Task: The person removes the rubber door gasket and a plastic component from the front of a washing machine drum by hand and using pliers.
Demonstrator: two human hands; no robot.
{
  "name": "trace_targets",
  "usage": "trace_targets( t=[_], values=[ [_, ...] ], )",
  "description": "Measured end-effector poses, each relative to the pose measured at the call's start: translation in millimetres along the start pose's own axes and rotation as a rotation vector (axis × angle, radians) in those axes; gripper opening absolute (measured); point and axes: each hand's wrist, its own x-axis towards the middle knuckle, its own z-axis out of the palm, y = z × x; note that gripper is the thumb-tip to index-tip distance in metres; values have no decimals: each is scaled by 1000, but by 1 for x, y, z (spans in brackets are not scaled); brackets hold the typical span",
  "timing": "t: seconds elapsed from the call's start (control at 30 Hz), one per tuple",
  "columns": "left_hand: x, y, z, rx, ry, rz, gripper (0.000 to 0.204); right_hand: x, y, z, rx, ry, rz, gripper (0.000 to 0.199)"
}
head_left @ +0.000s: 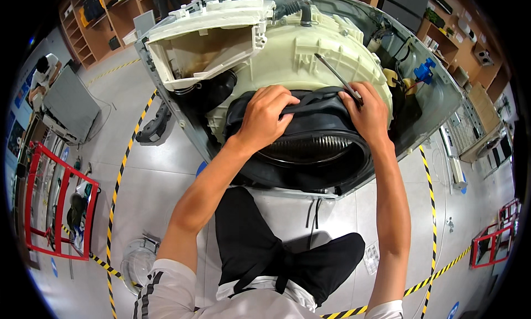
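- Black rubber ring-shaped door gasket [323, 117]: it lies at the near face of the domed cream plastic tub [282, 64], directly under both hands, its upper rim bunched into folds between them.
- Left hand [267, 115]: on the gasket's upper rim, left of the tub's middle; curled, grasping a rubber fold with the thumb on the near side and the fingers bent over it. Its back faces upward.
- Right hand [365, 110]: at the gasket's upper right, near the tub's right edge; closed around the slim screwdriver-like tool with a metal shaft [335, 74], its thumb against the rubber. The tool's other end is hidden in the grip.
- Tool: the shaft slants away from the right hand, tip pointing up and left across the tub's cream surface.
- Arms: the left forearm slants up and rightward toward the tub, elbow bent; the right forearm rises almost straight toward the tub's right side.
- Ribbed metal drum [310, 149]: seen through the gasket's opening, at the near side of the tub.
- White plastic box-shaped housing [207, 53]: open-fronted, left of the tub.
- Blue plastic fitting [425, 71]: right of the tub, by the wall of the grey sheet-metal cabinet [442, 106] around it.
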Motion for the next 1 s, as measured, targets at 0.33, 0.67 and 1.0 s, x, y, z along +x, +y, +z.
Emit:
trace_targets(
  t=[0.33,0.67,1.0],
  values=[
    [1,1,5,-27,-7,-138,32,3,3,-9,35,-137,2,29],
    [-4,-13,7,-83,17,-28,35,-8,-7,-5,-83,-118,-69,23],
    [-5,-15,10,-13,53,49,36,-23,-16,5,-143,-106,2,27]
  ],
)
